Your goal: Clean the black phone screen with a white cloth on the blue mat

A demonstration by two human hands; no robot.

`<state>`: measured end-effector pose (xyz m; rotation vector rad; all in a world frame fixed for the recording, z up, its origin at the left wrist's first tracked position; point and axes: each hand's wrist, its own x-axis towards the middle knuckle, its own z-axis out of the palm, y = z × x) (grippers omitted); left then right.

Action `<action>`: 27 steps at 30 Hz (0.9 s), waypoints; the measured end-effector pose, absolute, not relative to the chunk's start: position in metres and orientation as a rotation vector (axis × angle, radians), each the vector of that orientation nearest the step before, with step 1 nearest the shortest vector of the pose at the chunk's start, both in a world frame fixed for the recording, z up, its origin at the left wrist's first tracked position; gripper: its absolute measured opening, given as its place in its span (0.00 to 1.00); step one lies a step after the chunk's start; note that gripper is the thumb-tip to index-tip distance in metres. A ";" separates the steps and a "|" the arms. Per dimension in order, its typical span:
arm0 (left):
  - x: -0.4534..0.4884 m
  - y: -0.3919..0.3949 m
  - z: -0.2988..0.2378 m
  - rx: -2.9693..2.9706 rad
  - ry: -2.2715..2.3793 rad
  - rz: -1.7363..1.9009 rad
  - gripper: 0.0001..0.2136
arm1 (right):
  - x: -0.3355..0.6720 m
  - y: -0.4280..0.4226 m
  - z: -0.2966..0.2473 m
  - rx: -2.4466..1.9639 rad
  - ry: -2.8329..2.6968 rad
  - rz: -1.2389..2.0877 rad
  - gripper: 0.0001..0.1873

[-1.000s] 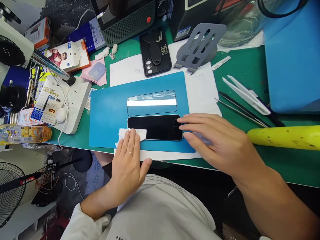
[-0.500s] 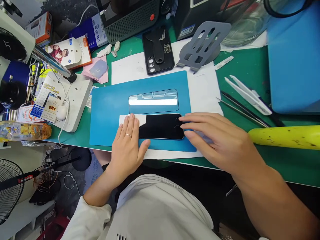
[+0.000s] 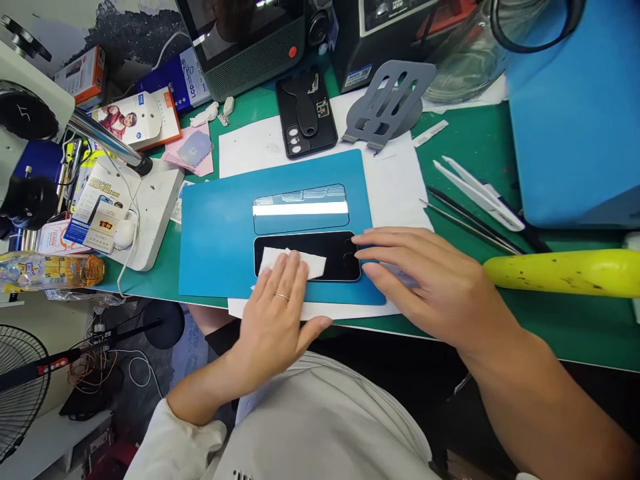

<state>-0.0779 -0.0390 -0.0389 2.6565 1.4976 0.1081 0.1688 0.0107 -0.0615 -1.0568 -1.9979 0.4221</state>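
Note:
A phone (image 3: 336, 260) lies with its black screen up on a blue mat (image 3: 215, 233). My left hand (image 3: 278, 307) rests with fingers stretched flat on a white wipe (image 3: 315, 265), pressing it against the phone's screen. The fingers of my right hand (image 3: 415, 280) are apart and touch the phone's right end; that palm is hidden from me. Just behind the phone lies a clear glass screen protector (image 3: 302, 220) with a thin black border.
White paper (image 3: 395, 193) lies under the mat. Behind stand a grey phone stand (image 3: 390, 103) and a black phone case (image 3: 307, 113). To the right are tweezers (image 3: 483, 193) and a yellow cylinder (image 3: 565, 272). A microscope stand (image 3: 155, 220) and a bottle (image 3: 50, 270) occupy the left.
My left hand has slid right and toward me with the wipe, uncovering the phone's left end. My right hand stays at the other end. The whole view has shifted slightly.

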 end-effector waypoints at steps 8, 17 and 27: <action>-0.095 -0.021 -0.031 2.517 1.613 0.037 0.38 | 0.166 0.010 -0.059 -1.054 -1.994 0.411 0.12; -0.064 -0.049 -0.033 2.622 1.375 0.083 0.38 | 0.168 0.010 -0.060 -1.060 -1.983 0.382 0.11; -0.065 -0.036 -0.032 2.575 1.402 0.090 0.35 | 0.165 0.013 -0.061 -1.131 -1.935 0.374 0.15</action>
